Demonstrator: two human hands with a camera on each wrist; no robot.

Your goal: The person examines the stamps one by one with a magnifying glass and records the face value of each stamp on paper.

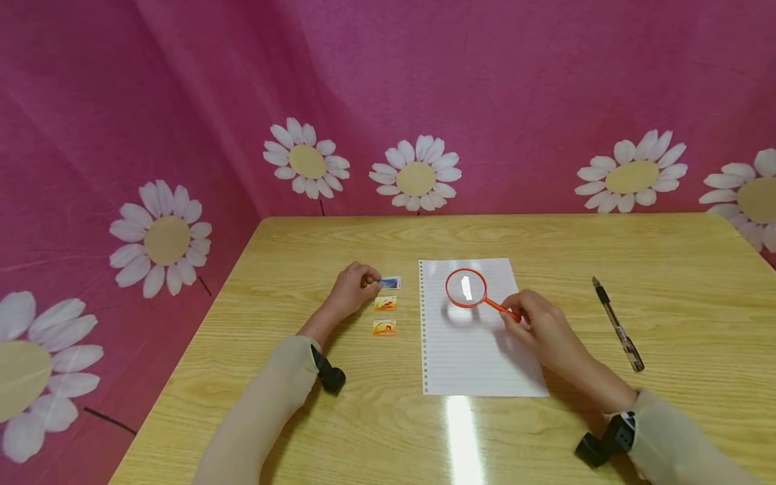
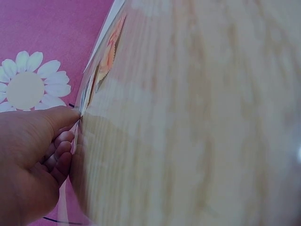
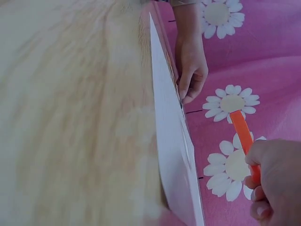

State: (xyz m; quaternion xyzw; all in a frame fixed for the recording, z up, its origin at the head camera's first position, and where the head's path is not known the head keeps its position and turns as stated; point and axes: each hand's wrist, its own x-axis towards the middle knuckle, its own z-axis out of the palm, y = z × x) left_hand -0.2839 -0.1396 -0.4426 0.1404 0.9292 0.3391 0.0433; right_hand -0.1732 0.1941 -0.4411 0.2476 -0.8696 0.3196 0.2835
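Three small postage stamps lie in a column left of the paper in the head view: a blue stamp [image 1: 391, 283] at the top, and below it a yellow-and-red stamp [image 1: 385, 304] and another yellow-and-red stamp [image 1: 384, 328]. My left hand [image 1: 354, 288] pinches the left edge of the blue stamp, low at the table. A red-rimmed magnifying glass [image 1: 486, 300] hangs over the lined paper [image 1: 473, 364], its lens casting a shadow there. Its orange-red handle [image 3: 241, 131] is gripped between thumb and fingers of my right hand [image 1: 536, 327].
To the right of the paper lies a black-capped pen [image 1: 618, 325]. The wooden table [image 1: 691, 283] backs onto a pink cloth [image 1: 515, 81] printed with white daisies. Bright light glares on the table below the paper. Each wrist wears a black camera.
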